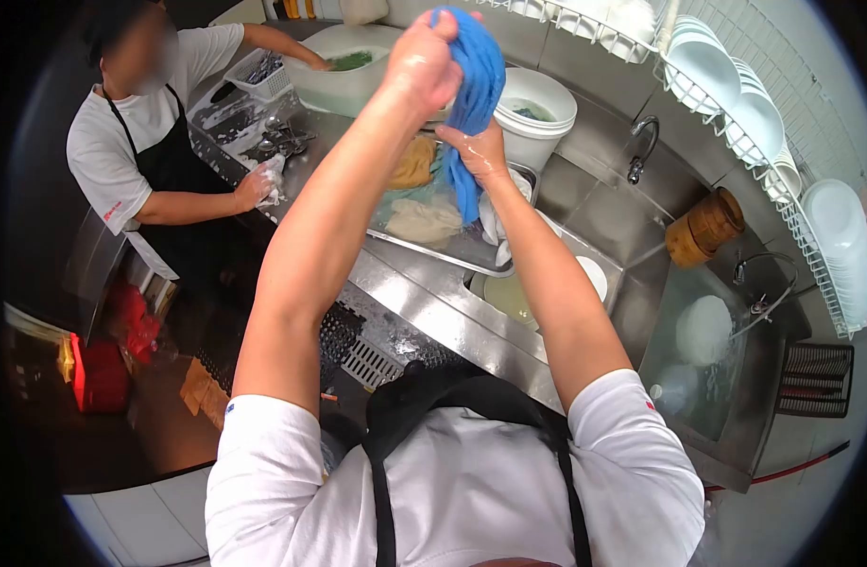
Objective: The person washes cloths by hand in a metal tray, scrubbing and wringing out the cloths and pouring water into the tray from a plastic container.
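The left hand (424,62) is clamping a long blue cloth (478,83). At right, the partly hidden right hand (482,151) is apparently gripping it.

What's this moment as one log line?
left hand: holds blue cloth | right hand: holds it lower | cloth: bunched, over metal tray | tray: more cloths

White bucket (537,143) blocks just beyond blue cloth (478,80); room right, toward upper faucet (635,171).
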### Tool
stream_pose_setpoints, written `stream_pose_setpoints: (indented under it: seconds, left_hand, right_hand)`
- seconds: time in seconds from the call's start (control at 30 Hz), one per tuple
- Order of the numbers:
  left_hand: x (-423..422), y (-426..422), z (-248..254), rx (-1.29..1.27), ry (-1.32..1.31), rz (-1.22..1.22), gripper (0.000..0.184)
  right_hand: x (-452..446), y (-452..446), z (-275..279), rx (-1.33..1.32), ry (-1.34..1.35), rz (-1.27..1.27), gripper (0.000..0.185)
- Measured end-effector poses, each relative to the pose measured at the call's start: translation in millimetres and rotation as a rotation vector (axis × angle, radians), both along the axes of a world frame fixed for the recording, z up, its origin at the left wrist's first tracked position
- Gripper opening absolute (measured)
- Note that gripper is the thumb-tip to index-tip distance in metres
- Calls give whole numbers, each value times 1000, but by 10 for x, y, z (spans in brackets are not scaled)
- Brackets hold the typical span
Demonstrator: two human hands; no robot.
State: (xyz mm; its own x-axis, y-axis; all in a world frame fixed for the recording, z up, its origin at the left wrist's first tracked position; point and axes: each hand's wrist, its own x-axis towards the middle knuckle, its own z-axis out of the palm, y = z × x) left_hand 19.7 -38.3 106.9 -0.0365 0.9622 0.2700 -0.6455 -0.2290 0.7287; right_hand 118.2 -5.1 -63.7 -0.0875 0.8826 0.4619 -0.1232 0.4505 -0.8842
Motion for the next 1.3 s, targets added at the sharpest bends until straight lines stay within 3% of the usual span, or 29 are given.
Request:
stream_pose_setpoints:
  seconds: [0.1, 0.2, 0.3, 0.37, 0.43, 0.5, 0.6, 0.67, 0.8, 0.9, 1.0, 1.1, 1.13, 1.23, 1.3]
  left_hand:
    - [-352, -25, -2, 130, -62, 65, 40]
    - [-882, -100, -414, -32, -250, 105, 43]
    - [-1206, -120, -1186, -298, -283, 55, 57]
    - [-1159, -415, -1366, -518, -37, -422, 72]
    - [-1143, -238, -1879, -671, 837, -330, 90]
    - [-762, -301, -1983, -446, 1047, 74, 93]
    - [-356, -177, -2038, 78, 656, -58, 87]
    - [-251, -160, -2103, -1, 433, -147, 82]
    - [9, -239, -2225, -86, 133, -150, 78]
    - [161, -341, -2232, -213, 3, -146, 72]
    - [184, -286, -2341, -450, 1, -250, 61]
    - [123, -187, -2360, -609, -132, -352, 49]
    - [102, -177, -2272, -642, -208, -377, 46]
    - [281, -150, -1877, -479, -521, -363, 40]
    - [474, 61, -1950, -447, -1007, -540, 36]
  right_hand:
    - [3, -17, -15, -146, 100, 15, 36]
    - [50, 61, 33, -164, 279, -46, 27]
    - [103, 96, 203, -78, 151, -32, 25]
    - [75, 109, 231, -40, 39, -21, 28]
    - [43, 169, 163, -46, -19, 6, 30]
    - [110, 144, 184, -82, -51, 105, 29]
    - [78, 140, 60, -104, 32, 192, 28]
    - [81, 183, -10, -141, 143, 249, 25]
    - [-27, 387, -387, -218, 385, 2, 22]
    - [-115, 748, -732, -396, 191, -309, 23]
    - [18, 859, -690, -690, -493, -93, 28]
    - [266, 722, -754, -811, 80, 623, 36]
    - [413, 660, -787, -741, 143, 696, 43]
    - [498, 340, -834, -748, 761, 790, 48]
    - [270, 316, -1029, -713, 914, 748, 57]
